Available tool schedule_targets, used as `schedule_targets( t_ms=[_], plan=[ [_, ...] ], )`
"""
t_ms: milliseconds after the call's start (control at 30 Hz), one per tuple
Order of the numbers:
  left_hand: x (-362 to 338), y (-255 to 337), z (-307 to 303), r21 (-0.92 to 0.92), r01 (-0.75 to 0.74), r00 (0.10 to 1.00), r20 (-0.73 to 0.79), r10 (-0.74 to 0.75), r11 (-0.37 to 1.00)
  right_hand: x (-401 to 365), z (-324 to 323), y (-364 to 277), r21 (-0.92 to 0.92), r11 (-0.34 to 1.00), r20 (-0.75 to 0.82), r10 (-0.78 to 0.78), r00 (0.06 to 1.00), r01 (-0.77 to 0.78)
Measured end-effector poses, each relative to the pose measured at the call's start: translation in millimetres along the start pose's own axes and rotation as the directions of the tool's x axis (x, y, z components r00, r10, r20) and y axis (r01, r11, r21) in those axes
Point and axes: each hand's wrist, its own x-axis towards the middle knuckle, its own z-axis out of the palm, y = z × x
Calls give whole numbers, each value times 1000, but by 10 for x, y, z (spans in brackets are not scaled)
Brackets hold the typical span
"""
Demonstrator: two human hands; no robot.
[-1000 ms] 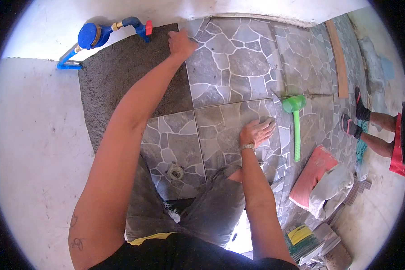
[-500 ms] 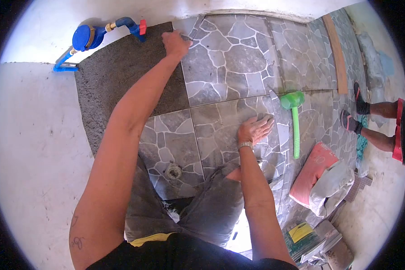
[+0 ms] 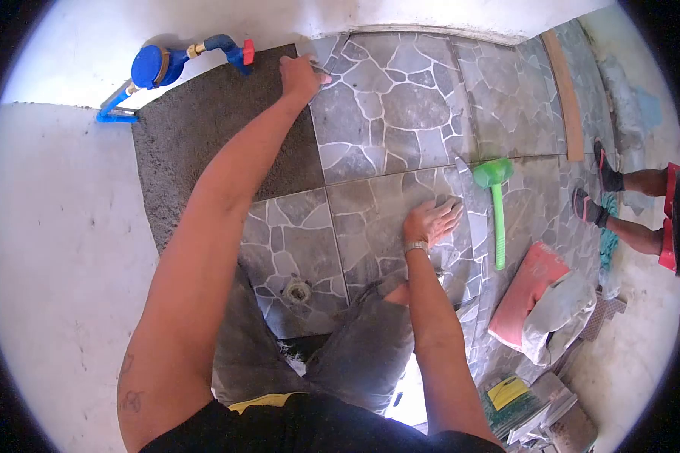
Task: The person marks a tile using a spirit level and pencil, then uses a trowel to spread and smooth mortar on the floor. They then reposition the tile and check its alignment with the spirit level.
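Note:
My left hand [image 3: 301, 79] is at the upper edge of the grey mortar bed [image 3: 230, 121], where it meets a stone-patterned floor tile [image 3: 419, 106]. Its fingers are bent and the thumb reaches over the tile's corner; what they grip, if anything, is hidden. A narrow cut piece of tile [image 3: 322, 50] lies just beyond, by the wall. With fingers stretched out, my right hand [image 3: 433, 221] rests flat on another patterned tile [image 3: 366, 219]. To its right lies a mallet [image 3: 494, 181] with a green head and handle.
A blue water meter [image 3: 157, 66] with a red-handled tap [image 3: 248, 52] juts from the wall. A round drain [image 3: 297, 292] sits between my knees. On the right are a red and white sack [image 3: 533, 294], a wooden plank [image 3: 564, 98] and another person's legs [image 3: 635, 204].
The view has shifted slightly, moving the scene down and right. My left thumb now shows more plainly over the tile's edge. My right hand stays flat on its tile.

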Motion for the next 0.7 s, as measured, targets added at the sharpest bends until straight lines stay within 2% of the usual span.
schedule_targets(
  t_ms=[67, 167, 333, 533, 633, 700],
  plan=[
    [-7, -30, 48, -10, -31, 997, -77, 30, 999, -5, -37, -23, 34, 999, 9, -6, 1000, 6],
    [-219, 50, -117, 61, -149, 989, -8, 149, 987, -8, -7, 2, 18, 1000, 6, -4, 1000, 4],
    [-1192, 222, -169, 414, -331, 942, 98, 320, 848, 17, 37, 21, -12, 999, -20, -31, 999, 31],
    [-1240, 362, -161, 344, -278, 956, 190, 223, 897, 1, 11, 35, -21, 999, -5, -33, 999, 33],
    [-1217, 315, -126, 377, -328, 941, 210, 265, 866, -23, -28, 6, -10, 999, -12, -33, 999, 33],
    [-1157, 326, -112, 422, -326, 937, 262, 231, 846, 3, -3, -2, -5, 1000, -22, -31, 999, 31]
  ],
)
